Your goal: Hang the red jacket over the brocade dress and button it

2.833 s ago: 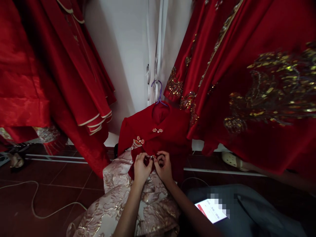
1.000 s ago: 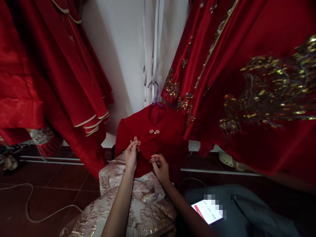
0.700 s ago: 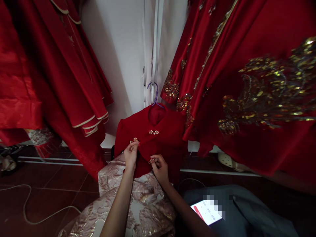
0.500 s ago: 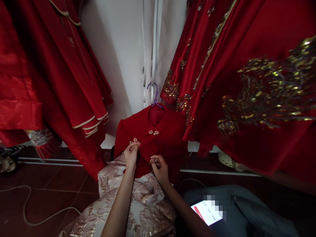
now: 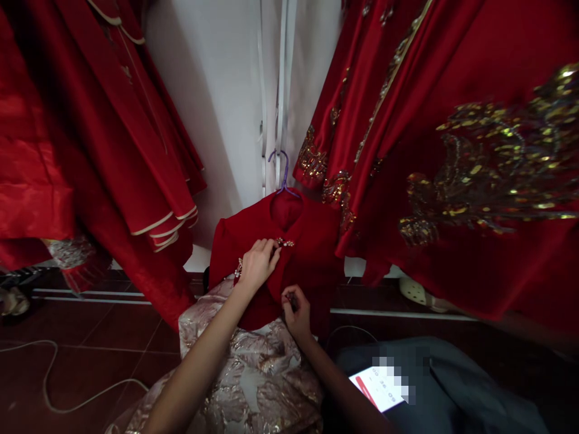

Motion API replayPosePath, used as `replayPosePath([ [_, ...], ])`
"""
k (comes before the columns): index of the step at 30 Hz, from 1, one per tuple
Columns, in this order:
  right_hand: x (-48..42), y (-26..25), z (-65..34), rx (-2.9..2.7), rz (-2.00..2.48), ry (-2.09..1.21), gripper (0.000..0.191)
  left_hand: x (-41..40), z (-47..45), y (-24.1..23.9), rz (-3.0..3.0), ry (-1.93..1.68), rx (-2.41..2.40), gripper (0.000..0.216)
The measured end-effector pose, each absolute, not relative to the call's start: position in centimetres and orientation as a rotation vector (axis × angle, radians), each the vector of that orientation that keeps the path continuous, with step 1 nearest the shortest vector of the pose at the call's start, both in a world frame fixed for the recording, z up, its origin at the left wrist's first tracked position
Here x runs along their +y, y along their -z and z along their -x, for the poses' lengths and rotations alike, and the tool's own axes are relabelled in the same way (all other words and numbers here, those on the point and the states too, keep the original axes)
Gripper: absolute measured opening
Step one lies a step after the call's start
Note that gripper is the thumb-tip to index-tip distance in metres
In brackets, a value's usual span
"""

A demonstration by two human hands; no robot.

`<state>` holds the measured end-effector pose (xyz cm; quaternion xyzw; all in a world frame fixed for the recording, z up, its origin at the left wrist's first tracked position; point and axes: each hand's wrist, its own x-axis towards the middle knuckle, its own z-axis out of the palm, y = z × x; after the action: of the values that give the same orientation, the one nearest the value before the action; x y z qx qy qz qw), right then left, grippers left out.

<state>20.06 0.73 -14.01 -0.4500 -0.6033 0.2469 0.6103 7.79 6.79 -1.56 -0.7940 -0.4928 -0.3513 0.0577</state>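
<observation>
A red jacket (image 5: 312, 265) with a round neckline hangs on a purple hanger (image 5: 285, 175) in front of me. At its upper front, my left hand (image 5: 259, 263) has its fingers bent and pinched at a beaded clasp (image 5: 286, 242). A second beaded ornament (image 5: 238, 268) shows beside the left wrist, on the jacket's left panel. Lower down, my right hand (image 5: 297, 312) is closed against the front of the jacket. What lies between its fingertips is small, dark and hard to make out. Pale brocade fabric (image 5: 253, 367) with a gold sheen lies below, under my forearms.
Red garments (image 5: 149, 150) with cream piping hang at the left. More red garments (image 5: 474, 253) with gold sequins hang at the right. A lit phone (image 5: 382, 389) rests on dark cloth. A white cable (image 5: 54, 386) crosses the tiled floor, and a pale clog (image 5: 418, 293) shows at the right.
My left hand has left the ornament on the left panel and moved up and right to the upper clasp. The right hand has shifted slightly right; the gold piece seen in it is now obscured.
</observation>
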Motion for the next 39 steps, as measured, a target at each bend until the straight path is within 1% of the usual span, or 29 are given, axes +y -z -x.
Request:
replayPosePath([
  [4, 0.5, 13.8, -20.1, -1.385, 1.06, -0.503, 0.01, 8.2, -8.2, -0.9, 2.389, 0.823, -1.169, 0.023],
  [9, 0.5, 13.5, -20.0, -1.392, 1.078, -0.489, 0.013, 9.3, -8.5, -2.0, 2.373, 0.642, -1.071, 0.021],
  [19, 0.2, 13.9, -20.2, -1.354, 1.084, -0.486, 0.022, 9.4, -7.9, -2.0, 2.47, 0.686, -1.041, 0.021],
  [28, 0.1, 13.8, -20.2, -1.346, 1.1, -0.49, 0.024, 9.2, -6.7, -2.1, 2.624, 0.823, -0.974, 0.023],
  [39, 0.2, 14.0, -20.2, -1.341, 1.126, -0.489, 0.025, 9.8, -7.1, -2.3, 2.631, 0.759, -0.958, 0.022],
])
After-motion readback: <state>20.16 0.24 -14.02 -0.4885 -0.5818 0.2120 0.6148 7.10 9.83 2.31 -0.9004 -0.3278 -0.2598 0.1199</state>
